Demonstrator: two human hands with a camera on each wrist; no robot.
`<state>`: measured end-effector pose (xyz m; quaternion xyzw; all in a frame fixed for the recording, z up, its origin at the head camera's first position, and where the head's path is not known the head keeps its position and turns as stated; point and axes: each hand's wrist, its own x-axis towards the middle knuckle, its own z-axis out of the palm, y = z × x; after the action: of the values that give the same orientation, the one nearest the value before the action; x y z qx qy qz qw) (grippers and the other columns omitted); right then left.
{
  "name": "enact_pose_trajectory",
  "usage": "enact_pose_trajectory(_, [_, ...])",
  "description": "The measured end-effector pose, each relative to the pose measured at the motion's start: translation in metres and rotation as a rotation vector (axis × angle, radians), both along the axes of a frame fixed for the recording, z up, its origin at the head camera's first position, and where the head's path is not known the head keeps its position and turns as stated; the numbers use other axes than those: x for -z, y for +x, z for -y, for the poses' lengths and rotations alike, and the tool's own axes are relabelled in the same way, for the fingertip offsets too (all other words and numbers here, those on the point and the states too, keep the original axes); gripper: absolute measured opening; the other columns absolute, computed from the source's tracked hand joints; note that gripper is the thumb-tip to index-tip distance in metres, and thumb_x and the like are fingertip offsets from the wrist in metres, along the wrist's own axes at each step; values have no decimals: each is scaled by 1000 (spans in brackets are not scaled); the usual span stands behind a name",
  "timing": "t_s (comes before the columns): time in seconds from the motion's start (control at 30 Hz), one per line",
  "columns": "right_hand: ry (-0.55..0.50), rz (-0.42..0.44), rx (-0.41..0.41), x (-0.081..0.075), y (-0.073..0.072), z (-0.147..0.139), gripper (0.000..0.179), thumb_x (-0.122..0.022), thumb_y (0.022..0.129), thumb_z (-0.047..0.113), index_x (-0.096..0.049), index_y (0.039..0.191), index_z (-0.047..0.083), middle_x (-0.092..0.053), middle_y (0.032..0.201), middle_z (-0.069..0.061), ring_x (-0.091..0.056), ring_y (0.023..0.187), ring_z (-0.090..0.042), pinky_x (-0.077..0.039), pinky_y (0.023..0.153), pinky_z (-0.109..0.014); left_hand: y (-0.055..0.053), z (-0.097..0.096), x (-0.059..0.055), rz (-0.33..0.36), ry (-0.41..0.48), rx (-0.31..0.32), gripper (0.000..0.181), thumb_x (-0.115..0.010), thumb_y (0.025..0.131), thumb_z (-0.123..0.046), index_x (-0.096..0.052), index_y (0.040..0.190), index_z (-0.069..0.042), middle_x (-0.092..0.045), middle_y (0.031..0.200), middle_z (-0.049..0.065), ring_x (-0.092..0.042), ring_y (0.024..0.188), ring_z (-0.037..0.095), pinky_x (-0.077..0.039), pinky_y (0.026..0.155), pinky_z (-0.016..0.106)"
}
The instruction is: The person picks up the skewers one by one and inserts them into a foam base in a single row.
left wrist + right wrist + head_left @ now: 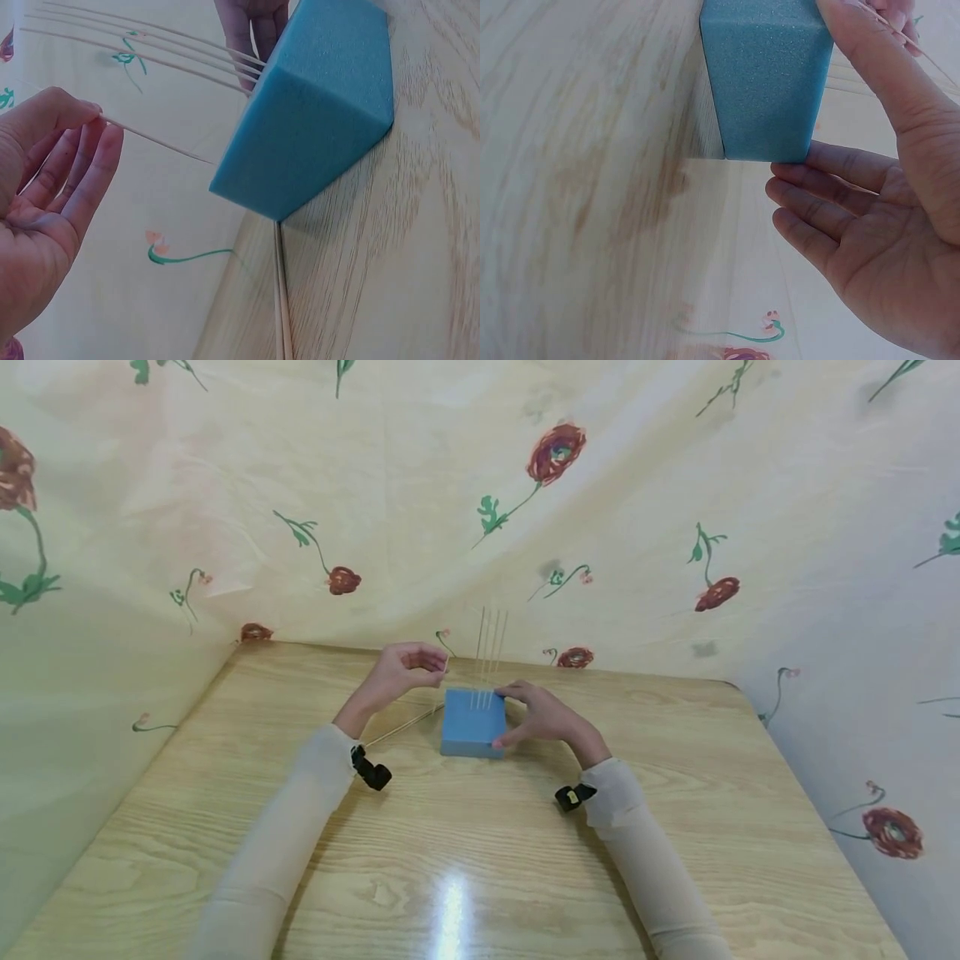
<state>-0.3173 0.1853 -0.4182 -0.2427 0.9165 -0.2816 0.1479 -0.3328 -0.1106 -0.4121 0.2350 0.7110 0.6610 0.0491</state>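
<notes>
A blue foam block (472,731) sits on the table, with several thin wooden skewers (491,647) standing upright in its top. My left hand (397,675) pinches another skewer (157,139) between thumb and forefinger. This skewer's pointed tip hangs just above the block's left edge, apart from it, as the left wrist view shows. On the block's right side, my right hand (546,714) holds it, thumb at the near corner and fingers at the far one. In the right wrist view that thumb (885,67) lies along the foam.
Loose skewers (405,724) lie on the wooden table (465,843) left of the block, under my left wrist. A flower-patterned cloth (420,510) hangs behind the table and along its sides. Black cameras are strapped to both wrists.
</notes>
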Motion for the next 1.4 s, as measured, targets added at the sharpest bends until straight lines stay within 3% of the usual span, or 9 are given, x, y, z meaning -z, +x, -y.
enact_pose_trajectory(0.4, [1, -5, 7, -2, 0, 1, 106, -94, 69, 47, -44, 154, 7, -48, 152, -16, -46, 141, -37, -41, 115, -57, -2, -18, 0, -79, 34, -56, 23, -73, 90, 4, -70, 112, 7, -68, 108, 32, -69, 89, 14, -60, 80, 24])
enact_pose_trajectory(0.67, [-7, -2, 1, -2, 1, 2, 105, -93, 70, 47, -44, 154, 6, -48, 152, -17, -47, 140, -37, -41, 115, -56, 0, -28, 1, -96, 45, -83, 21, -73, 90, 5, -70, 110, 7, -68, 108, 34, -69, 88, 13, -59, 81, 23])
enact_pose_trajectory(0.87, [-9, 2, 4, -2, 1, 2, 104, -93, 70, 45, -44, 154, 7, -48, 152, -17, -47, 140, -37, -41, 115, -56, -1, -32, 0, -115, 53, -85, 20, -73, 89, 6, -70, 109, 7, -70, 105, 30, -69, 85, 11, -59, 81, 24])
enact_pose_trajectory(1.1, [-4, 5, 8, 0, -1, 2, 103, -94, 70, 45, -45, 153, 7, -49, 151, -16, -48, 139, -36, -42, 115, -55, -1, -37, 2, -124, 72, -87, 20, -72, 90, 7, -69, 109, 9, -66, 107, 38, -69, 85, 9, -58, 83, 22])
enact_pose_trajectory(1.3, [2, 10, 17, -1, 2, 3, 104, -93, 71, 45, -44, 154, 7, -49, 152, -16, -47, 140, -36, -41, 115, -56, -2, -39, 5, -133, 75, -99, 20, -73, 89, 5, -69, 109, 7, -70, 104, 31, -69, 85, 10, -58, 83, 24])
enact_pose_trajectory(1.4, [3, 9, 18, -1, 3, 3, 103, -93, 71, 45, -44, 154, 7, -48, 152, -16, -47, 140, -36, -41, 115, -56, -3, -40, 6, -133, 79, -95, 21, -74, 90, 4, -69, 110, 7, -68, 106, 34, -69, 86, 9, -58, 84, 26])
